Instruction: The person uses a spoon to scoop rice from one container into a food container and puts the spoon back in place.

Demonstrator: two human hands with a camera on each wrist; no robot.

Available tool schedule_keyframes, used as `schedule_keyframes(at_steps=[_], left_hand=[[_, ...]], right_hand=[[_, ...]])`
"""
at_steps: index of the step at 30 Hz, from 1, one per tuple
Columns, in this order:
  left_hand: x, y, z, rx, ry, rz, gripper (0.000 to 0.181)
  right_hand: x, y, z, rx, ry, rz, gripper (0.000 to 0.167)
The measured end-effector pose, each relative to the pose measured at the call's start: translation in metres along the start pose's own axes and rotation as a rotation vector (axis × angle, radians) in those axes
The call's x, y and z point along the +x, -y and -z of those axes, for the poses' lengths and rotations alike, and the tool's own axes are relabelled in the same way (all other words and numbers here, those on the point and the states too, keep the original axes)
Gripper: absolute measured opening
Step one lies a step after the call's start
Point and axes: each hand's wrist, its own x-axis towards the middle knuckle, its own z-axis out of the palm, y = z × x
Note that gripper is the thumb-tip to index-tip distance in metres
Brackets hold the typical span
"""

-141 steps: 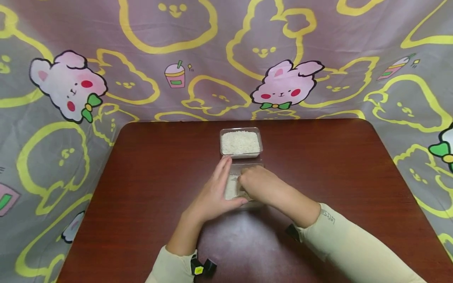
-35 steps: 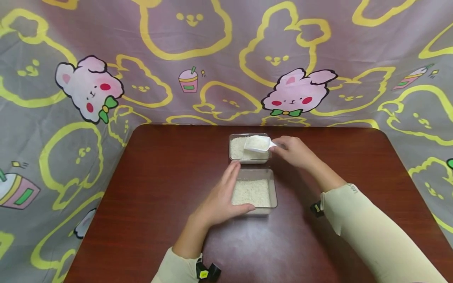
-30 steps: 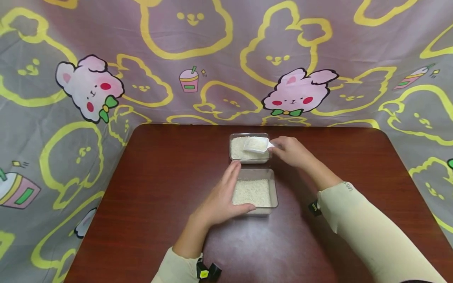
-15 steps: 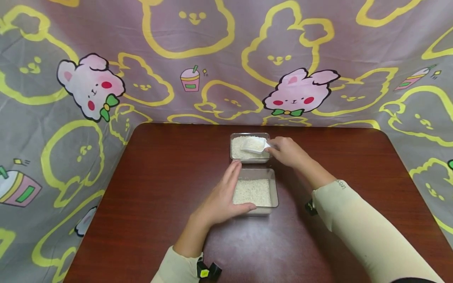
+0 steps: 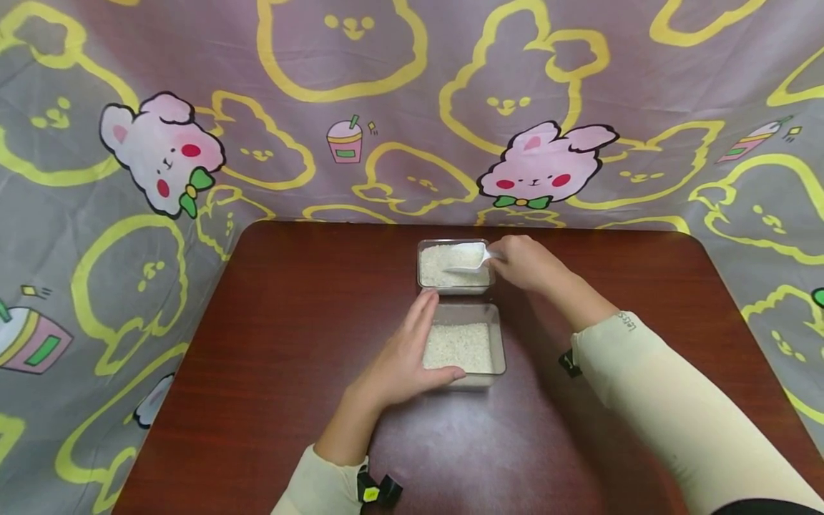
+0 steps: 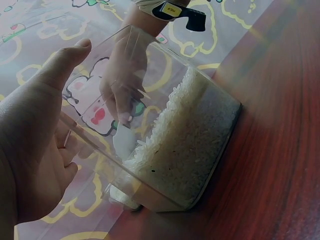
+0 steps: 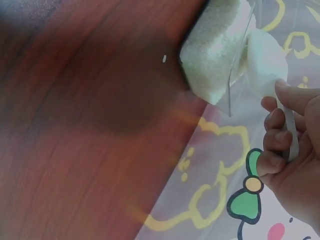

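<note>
My left hand [image 5: 400, 361] rests against the left side of the nearer clear box [image 5: 498, 343], fingers extended along it and thumb reaching over the front edge. Rice [image 6: 175, 145] fills the lower part of that box, with a few dark specks showing in the left wrist view. Behind it stands a second clear box [image 5: 455, 290], fuller with rice [image 5: 435, 267]. My right hand [image 5: 526, 263] grips the handle of a white scoop [image 5: 473, 255] and holds it tilted over the far box. Thumb and curled fingers wrap the handle [image 7: 290, 130] in the right wrist view.
Both boxes stand close together on a reddish-brown wooden table [image 5: 290, 322]. One loose grain [image 7: 164, 58] lies on the wood beside the far box. A patterned cloth [image 5: 399, 93] hangs behind the table and at its sides.
The right hand has moved from the near box to the far one with the scoop. The scoop, level and bearing rice a second ago, is now tipped. The left hand keeps its place.
</note>
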Motion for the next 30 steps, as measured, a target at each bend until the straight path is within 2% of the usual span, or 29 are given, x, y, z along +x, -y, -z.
schedule_keyframes(at_steps=[6, 15, 22, 30], left_hand=[[0.0, 0.0, 0.002, 0.008, 0.002, 0.003, 0.114], [0.0, 0.0, 0.001, 0.013, -0.01, -0.007, 0.114], [0.0, 0.0, 0.0, 0.003, 0.0, 0.004, 0.114], [0.0, 0.0, -0.001, -0.002, -0.004, 0.007, 0.114]], right_hand=[[-0.002, 0.005, 0.01, -0.051, -0.011, 0.041, 0.025], [-0.008, 0.011, 0.02, -0.179, 0.001, -0.017, 0.01], [-0.012, 0.016, 0.024, -0.295, -0.003, -0.007, 0.016], [-0.019, 0.022, 0.028, -0.397, -0.067, 0.029, 0.016]])
